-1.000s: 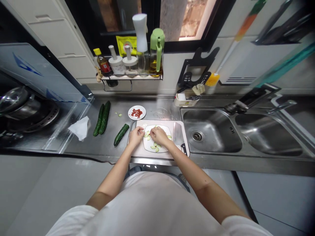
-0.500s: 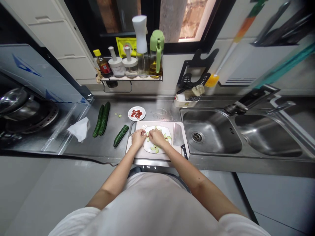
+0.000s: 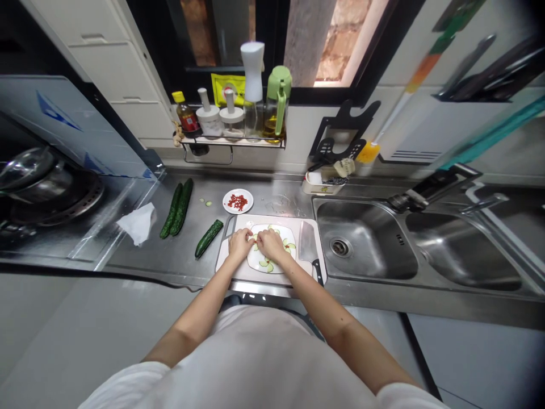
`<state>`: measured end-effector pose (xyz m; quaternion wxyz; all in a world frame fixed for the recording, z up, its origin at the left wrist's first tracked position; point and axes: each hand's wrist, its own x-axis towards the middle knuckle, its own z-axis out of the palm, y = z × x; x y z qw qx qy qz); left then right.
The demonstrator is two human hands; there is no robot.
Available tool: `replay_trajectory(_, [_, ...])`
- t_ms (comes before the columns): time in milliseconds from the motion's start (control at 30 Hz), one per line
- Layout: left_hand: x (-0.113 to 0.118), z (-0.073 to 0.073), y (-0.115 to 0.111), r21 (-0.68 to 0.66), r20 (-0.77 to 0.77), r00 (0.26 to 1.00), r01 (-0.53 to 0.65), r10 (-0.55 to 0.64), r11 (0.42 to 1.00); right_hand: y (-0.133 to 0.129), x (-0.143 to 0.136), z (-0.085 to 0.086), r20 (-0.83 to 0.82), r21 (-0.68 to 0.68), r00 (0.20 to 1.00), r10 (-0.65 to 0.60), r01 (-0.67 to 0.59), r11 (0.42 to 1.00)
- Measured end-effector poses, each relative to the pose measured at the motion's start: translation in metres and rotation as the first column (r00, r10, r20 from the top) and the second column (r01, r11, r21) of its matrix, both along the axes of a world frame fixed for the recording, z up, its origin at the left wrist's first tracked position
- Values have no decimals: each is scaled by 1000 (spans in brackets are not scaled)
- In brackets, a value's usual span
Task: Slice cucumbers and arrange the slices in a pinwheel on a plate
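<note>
Both hands meet over the left part of a white plate (image 3: pixel 279 263), which rests on a pale cutting board (image 3: pixel 230 267). The fingers of my left hand (image 3: pixel 240 244) are pinched at the plate's left rim; what they hold is too small to make out. Beside it, my right hand (image 3: pixel 270 245) is closed with its fingertips down near the plate, hiding whatever is in them. Cucumber slices (image 3: pixel 267 264) lie in small fans round the plate, with red bits on some. A cleaver (image 3: pixel 305 241) lies on the board's right side. Behind the board stands a small dish of chopped red pieces (image 3: pixel 237 201).
A cut cucumber (image 3: pixel 208 238) lies left of the board, with two whole cucumbers (image 3: pixel 177 207) and a white cloth (image 3: pixel 137 223) farther left. A double sink (image 3: pixel 366 241) borders the board on the right. Above the counter hangs a rack (image 3: pixel 230 142) of bottles and jars.
The camera view has tilted a little, so the scene sits slightly lower. Both hands stay over the plate's left side, with only slight finger movement.
</note>
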<state>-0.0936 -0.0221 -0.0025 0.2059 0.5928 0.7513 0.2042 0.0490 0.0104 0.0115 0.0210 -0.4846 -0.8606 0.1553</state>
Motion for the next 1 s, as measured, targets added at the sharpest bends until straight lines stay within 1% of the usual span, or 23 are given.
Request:
replay_trajectory(200, [-6,9,-3,31,42,999,-32,31,999,2,9,4,-86,1,995,-45,46,999])
replay_trajectory(367, [-4,11,-5,20,39,999,-26,25,999,0,8,5,-84,-19,995,-62,60,998])
replay_trajectory(567, [1,7,-2,-6,4,1000,-14,14,1000,1,1,3,-63,-38,996,-58,56,998])
replay_trajectory(800, [2,2,1,-26,-40,999,8,-9,1000,3,-1,1,-44,-36,998,-54,52,998])
replay_trajectory(1000, [2,0,3,-46,-57,998,14,-17,999,4,-2,-1,-30,-41,998,-50,48,998])
